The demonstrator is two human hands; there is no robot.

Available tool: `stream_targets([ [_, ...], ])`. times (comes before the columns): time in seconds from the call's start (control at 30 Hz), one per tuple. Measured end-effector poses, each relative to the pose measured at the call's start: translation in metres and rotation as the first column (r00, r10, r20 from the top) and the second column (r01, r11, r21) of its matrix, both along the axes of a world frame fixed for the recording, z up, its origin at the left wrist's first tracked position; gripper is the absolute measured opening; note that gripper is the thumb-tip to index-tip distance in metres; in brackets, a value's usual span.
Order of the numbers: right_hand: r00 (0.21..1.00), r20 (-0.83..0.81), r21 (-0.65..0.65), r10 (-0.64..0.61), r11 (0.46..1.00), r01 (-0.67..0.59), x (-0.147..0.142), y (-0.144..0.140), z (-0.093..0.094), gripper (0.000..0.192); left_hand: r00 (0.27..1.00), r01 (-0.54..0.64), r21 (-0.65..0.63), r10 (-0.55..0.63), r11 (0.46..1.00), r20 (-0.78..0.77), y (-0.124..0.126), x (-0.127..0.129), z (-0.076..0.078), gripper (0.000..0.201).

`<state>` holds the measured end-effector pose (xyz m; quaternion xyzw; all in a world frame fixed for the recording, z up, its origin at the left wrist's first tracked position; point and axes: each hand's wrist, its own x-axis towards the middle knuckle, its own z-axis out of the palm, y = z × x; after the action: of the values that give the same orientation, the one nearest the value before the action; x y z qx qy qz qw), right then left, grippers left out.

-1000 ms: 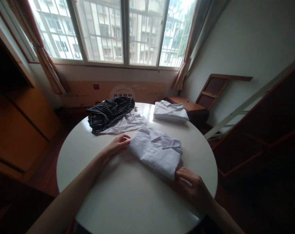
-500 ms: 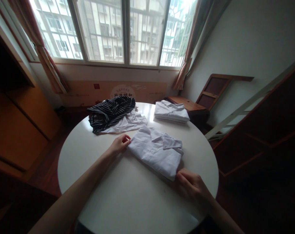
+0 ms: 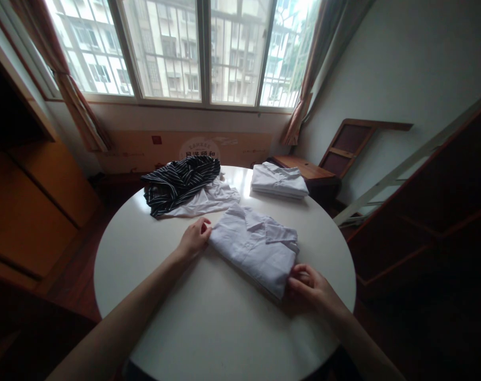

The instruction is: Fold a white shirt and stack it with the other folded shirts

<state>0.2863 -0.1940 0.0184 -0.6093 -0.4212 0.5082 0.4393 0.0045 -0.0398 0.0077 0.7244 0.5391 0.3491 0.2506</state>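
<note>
A folded white collared shirt (image 3: pixel 254 248) lies in the middle of a round white table (image 3: pixel 208 328). My left hand (image 3: pixel 195 237) pinches its left edge. My right hand (image 3: pixel 309 286) grips the shirt's near right corner, which looks slightly raised off the table. Both forearms reach in from the bottom of the view.
A second folded white shirt (image 3: pixel 279 181) rests at the far right of the table. A crumpled black striped garment (image 3: pixel 177 180) lies on a white one (image 3: pixel 208 201) at the far left. A wooden bench (image 3: pixel 303 169) stands behind the table, below a large window (image 3: pixel 192 50).
My right hand has moved in under the shirt's near right corner and closed on it. My left hand has tightened on the left edge. The shirt has shifted slightly.
</note>
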Motion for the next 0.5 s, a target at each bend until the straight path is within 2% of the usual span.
stream_targets([
  [0.1, 0.978, -0.152, -0.078, -0.139, 0.989, 0.129, 0.006, 0.0, 0.006, 0.033, 0.996, -0.057, -0.016, 0.058, 0.998, 0.065, -0.004, 0.004, 0.001, 0.02],
  [0.2, 0.903, -0.412, -0.161, -0.12, 0.985, 0.058, 0.009, -0.003, 0.015, 0.023, 0.993, 0.007, -0.116, 0.007, 0.993, 0.115, -0.006, 0.008, 0.006, 0.028],
  [0.27, 0.843, -0.527, -0.198, -0.107, 0.98, 0.001, 0.01, -0.005, 0.02, 0.018, 0.991, 0.02, -0.186, 0.005, 0.982, 0.132, -0.005, 0.01, 0.01, 0.035],
  [0.33, 0.818, -0.562, -0.233, -0.124, 0.972, -0.013, 0.01, -0.005, 0.025, 0.018, 0.987, 0.01, -0.251, 0.031, 0.968, 0.158, -0.004, 0.01, 0.013, 0.037],
  [0.4, 0.813, -0.567, -0.27, -0.133, 0.963, -0.03, 0.006, -0.003, 0.029, 0.017, 0.981, 0.057, -0.324, 0.007, 0.944, 0.192, -0.003, 0.009, 0.017, 0.036],
  [0.5, 0.824, -0.554, -0.323, -0.115, 0.942, -0.086, -0.002, 0.003, 0.036, 0.012, 0.97, 0.177, -0.483, -0.069, 0.857, 0.233, -0.007, 0.007, 0.026, 0.037],
])
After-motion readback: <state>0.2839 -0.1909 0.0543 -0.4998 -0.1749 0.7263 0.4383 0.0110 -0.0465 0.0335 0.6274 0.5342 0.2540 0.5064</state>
